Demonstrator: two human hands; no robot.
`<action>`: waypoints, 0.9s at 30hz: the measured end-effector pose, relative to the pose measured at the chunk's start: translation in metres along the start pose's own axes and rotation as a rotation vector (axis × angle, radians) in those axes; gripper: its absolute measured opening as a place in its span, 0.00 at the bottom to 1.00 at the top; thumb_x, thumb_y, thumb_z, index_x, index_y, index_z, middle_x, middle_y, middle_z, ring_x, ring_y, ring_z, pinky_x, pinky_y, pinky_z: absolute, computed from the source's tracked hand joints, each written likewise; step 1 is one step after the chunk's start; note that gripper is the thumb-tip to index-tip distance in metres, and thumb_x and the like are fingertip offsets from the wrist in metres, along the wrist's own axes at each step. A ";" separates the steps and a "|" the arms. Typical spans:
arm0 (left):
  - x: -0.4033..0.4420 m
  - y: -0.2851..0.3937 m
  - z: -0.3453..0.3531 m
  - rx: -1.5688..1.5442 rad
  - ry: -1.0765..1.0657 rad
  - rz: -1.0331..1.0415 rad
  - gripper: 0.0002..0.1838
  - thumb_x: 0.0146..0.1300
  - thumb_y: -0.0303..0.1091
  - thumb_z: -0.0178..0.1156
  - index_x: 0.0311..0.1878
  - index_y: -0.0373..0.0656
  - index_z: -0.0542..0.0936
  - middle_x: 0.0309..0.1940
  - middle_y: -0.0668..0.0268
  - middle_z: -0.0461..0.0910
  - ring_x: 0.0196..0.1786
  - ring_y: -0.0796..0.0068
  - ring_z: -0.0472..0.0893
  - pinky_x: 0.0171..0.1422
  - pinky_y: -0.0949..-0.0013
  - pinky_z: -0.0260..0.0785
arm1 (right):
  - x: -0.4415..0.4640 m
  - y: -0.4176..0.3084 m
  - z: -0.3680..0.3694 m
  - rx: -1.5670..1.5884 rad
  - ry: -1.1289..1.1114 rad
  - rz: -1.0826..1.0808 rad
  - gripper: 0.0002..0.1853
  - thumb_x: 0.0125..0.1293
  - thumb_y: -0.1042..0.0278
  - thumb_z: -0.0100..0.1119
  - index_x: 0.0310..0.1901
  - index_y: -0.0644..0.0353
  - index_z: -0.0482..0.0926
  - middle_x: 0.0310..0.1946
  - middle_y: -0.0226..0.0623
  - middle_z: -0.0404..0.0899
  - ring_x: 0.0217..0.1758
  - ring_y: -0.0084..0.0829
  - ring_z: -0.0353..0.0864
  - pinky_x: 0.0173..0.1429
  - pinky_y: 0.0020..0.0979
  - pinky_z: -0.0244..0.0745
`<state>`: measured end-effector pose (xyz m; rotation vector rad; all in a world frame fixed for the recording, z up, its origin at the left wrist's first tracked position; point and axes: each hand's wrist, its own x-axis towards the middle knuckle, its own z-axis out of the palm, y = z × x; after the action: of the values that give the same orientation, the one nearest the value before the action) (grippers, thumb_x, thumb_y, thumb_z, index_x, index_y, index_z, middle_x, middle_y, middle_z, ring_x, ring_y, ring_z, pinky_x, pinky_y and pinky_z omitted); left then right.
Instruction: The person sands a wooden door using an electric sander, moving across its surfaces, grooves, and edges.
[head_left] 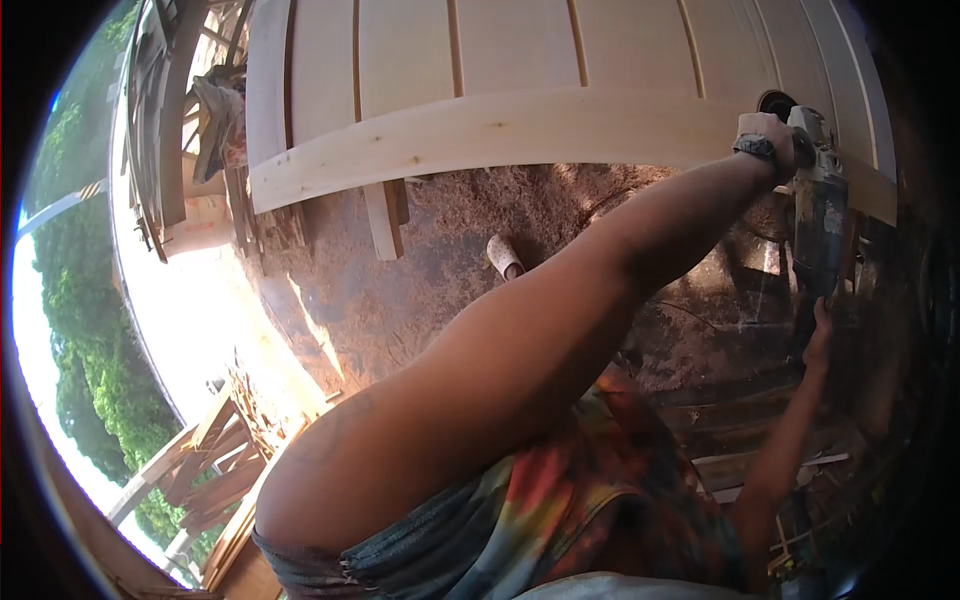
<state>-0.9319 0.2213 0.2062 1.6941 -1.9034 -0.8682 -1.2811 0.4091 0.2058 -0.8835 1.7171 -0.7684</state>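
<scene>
An angle grinder (822, 215) with a dark round disc (774, 103) is at the right end of a pale wooden panel (520, 45). The disc lies at the panel's lower board (500, 130); whether it presses on the wood I cannot tell. My left hand (765, 130), with a dark band at the wrist, is closed round the grinder's front side handle, near the disc. Lower down, my right hand (818, 338) grips the rear end of the grinder, its fingers partly hidden in shadow.
Grooves separate the panel's slats. A short wooden support (383, 220) sticks out below its edge. My shoe (503, 256) stands on the reddish-brown dusty ground (400, 300). Stacked wood strips (160, 120) and a crumpled cloth (218, 120) are at the left, with more scrap wood (215, 440) lower down.
</scene>
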 end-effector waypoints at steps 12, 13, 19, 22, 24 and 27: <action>-0.291 -0.232 -0.187 -0.133 0.407 -0.153 0.15 0.72 0.51 0.66 0.50 0.53 0.91 0.30 0.59 0.89 0.33 0.54 0.89 0.36 0.56 0.80 | -0.136 -0.048 0.272 -0.537 -0.530 -0.191 0.17 0.78 0.53 0.60 0.48 0.61 0.81 0.33 0.27 0.80 0.33 0.24 0.79 0.39 0.32 0.72; -0.313 -0.250 -0.205 -0.135 0.417 -0.148 0.15 0.72 0.51 0.66 0.50 0.53 0.91 0.30 0.59 0.89 0.33 0.54 0.89 0.36 0.56 0.80 | -0.148 -0.049 0.302 -0.500 -0.590 -0.249 0.18 0.78 0.51 0.60 0.47 0.62 0.82 0.29 0.27 0.79 0.30 0.24 0.78 0.36 0.32 0.71; -0.434 -0.384 -0.302 -0.128 0.452 -0.272 0.16 0.72 0.52 0.67 0.49 0.51 0.91 0.32 0.58 0.89 0.35 0.55 0.90 0.40 0.58 0.80 | -0.229 -0.046 0.478 -0.456 -0.698 -0.124 0.19 0.78 0.50 0.59 0.44 0.61 0.82 0.27 0.29 0.80 0.29 0.22 0.78 0.35 0.30 0.71; -0.476 -0.435 -0.343 -0.194 0.479 -0.322 0.18 0.73 0.52 0.66 0.50 0.49 0.91 0.32 0.55 0.89 0.36 0.56 0.90 0.40 0.60 0.80 | -0.243 -0.038 0.543 -0.476 -0.821 -0.158 0.21 0.78 0.48 0.60 0.46 0.62 0.83 0.30 0.30 0.82 0.30 0.21 0.78 0.36 0.30 0.72; -0.502 -0.468 -0.368 -0.205 0.536 -0.330 0.19 0.73 0.52 0.67 0.52 0.48 0.91 0.35 0.54 0.90 0.39 0.57 0.91 0.43 0.60 0.80 | -0.263 -0.041 0.594 -0.489 -0.844 -0.290 0.22 0.78 0.48 0.61 0.51 0.64 0.84 0.33 0.31 0.83 0.32 0.23 0.80 0.38 0.31 0.74; -0.536 -0.509 -0.394 -0.191 0.573 -0.398 0.20 0.73 0.52 0.68 0.52 0.46 0.91 0.37 0.52 0.90 0.41 0.58 0.92 0.45 0.61 0.81 | -0.279 -0.057 0.648 -0.667 -0.903 -0.285 0.25 0.77 0.45 0.60 0.53 0.64 0.84 0.35 0.34 0.86 0.37 0.27 0.82 0.43 0.35 0.77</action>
<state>-0.2203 0.6615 0.1658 1.9628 -1.0976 -0.5823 -0.5900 0.5612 0.2052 -1.6390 1.0112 0.1073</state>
